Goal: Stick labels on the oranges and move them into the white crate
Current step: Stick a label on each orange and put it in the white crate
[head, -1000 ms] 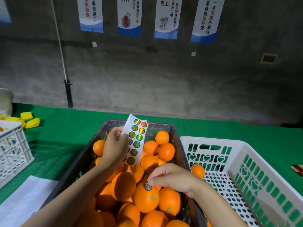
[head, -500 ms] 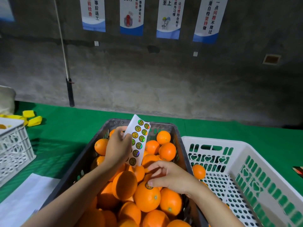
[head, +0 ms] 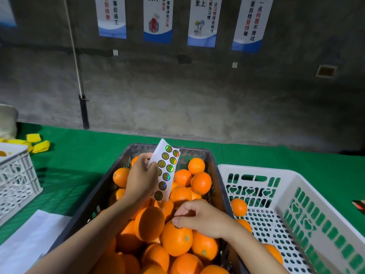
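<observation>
Left hand (head: 141, 178) is up over the far half of the dark crate (head: 94, 204), fingers wrapped round the label sheet (head: 166, 171). The sheet stands nearly upright, its two rows of round shiny stickers facing me.

Right hand (head: 199, 218) is lower and nearer me, by the dark crate's right wall. Its fingers are curled in and the thumb tip is down on a label (head: 177, 227). That label sits on top of the orange (head: 175, 240) directly under the hand, so only its edge peeks out below the thumb. The orange lies on the heap, near the crate's middle and towards the near edge, touching its neighbours on every side.

The white crate (head: 256, 171) stands just beside the dark one on its right, on the green surface (head: 79, 151). A few oranges (head: 238, 207) lie along its left wall, close to my right wrist.
</observation>
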A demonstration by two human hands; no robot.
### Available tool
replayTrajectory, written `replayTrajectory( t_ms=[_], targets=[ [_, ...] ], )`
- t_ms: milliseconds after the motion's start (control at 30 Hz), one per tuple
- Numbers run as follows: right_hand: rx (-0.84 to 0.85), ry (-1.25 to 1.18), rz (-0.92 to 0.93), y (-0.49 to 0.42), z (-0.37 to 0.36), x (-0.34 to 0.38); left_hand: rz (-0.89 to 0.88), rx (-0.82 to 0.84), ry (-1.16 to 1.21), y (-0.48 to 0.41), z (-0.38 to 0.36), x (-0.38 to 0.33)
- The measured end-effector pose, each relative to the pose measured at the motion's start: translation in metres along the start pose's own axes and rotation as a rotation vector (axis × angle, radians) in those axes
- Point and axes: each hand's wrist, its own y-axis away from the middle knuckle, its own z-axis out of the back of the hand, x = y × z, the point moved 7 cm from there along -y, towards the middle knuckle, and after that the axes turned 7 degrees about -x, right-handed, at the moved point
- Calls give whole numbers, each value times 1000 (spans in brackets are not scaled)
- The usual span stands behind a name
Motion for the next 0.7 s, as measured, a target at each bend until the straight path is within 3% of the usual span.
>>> replayTrajectory(
  t_ms=[567, 700],
  targets=[
    [-63, 439, 49, 2, -1, -4, -9, 6, -26, 0, -1, 0],
    [-63, 336, 54, 2, -3, -2, -12, 0, -11, 0, 0, -1]
  ],
)
